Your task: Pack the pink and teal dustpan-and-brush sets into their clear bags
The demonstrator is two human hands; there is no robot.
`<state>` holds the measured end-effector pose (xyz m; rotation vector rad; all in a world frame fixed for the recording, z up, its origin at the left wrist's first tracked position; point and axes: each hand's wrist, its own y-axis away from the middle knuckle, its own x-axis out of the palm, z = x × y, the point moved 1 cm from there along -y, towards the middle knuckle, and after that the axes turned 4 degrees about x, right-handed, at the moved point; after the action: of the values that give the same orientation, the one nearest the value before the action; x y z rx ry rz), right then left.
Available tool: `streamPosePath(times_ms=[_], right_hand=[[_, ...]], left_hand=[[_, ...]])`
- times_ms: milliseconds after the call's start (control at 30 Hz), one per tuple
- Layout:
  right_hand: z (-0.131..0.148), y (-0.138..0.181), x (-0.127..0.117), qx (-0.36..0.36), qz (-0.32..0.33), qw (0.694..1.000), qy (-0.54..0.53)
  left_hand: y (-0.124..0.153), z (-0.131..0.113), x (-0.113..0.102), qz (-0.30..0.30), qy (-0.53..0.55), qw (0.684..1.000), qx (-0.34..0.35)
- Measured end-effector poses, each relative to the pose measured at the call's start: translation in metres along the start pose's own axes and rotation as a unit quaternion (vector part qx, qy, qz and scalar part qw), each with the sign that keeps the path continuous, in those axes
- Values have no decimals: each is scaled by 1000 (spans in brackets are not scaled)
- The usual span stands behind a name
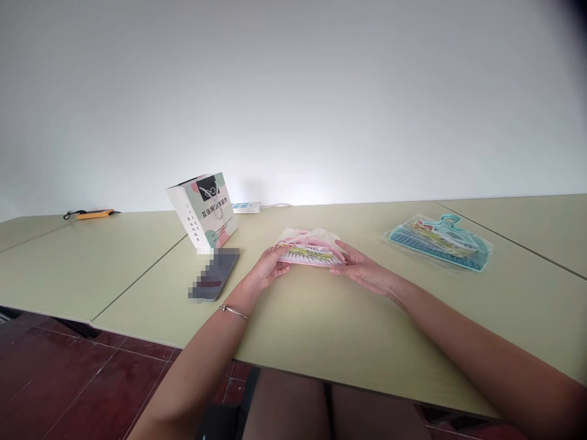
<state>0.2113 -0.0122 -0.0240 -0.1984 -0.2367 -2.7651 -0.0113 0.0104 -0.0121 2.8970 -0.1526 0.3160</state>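
Note:
A pink brush in a clear plastic bag [308,247] lies on the pale green table [321,330] in front of me. My left hand [268,269] grips its left end, fingers curled around the edge. My right hand [362,269] holds the right end, thumb on top and fingers underneath. A thin bracelet sits on my left wrist.
A teal brush in a plastic bag [440,241] lies to the right. A dark phone [214,275] rests left of my hands, beside a small white paper bag [204,211]. A white power strip [246,208] and an orange tool [94,214] lie by the wall.

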Motion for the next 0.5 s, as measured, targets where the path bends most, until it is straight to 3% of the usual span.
streamPosePath(times_ms=[200, 400, 500], right_hand=[[-6, -10, -15, -27, -84, 996, 34], [-10, -13, -20, -26, -106, 994, -5], [-12, -16, -21, -30, -135, 990, -21]], left_hand=[[2, -6, -3, -6, -6, 1000, 4], [4, -16, -8, 97, 38, 994, 35], [2, -15, -10, 90, 30, 994, 49]])
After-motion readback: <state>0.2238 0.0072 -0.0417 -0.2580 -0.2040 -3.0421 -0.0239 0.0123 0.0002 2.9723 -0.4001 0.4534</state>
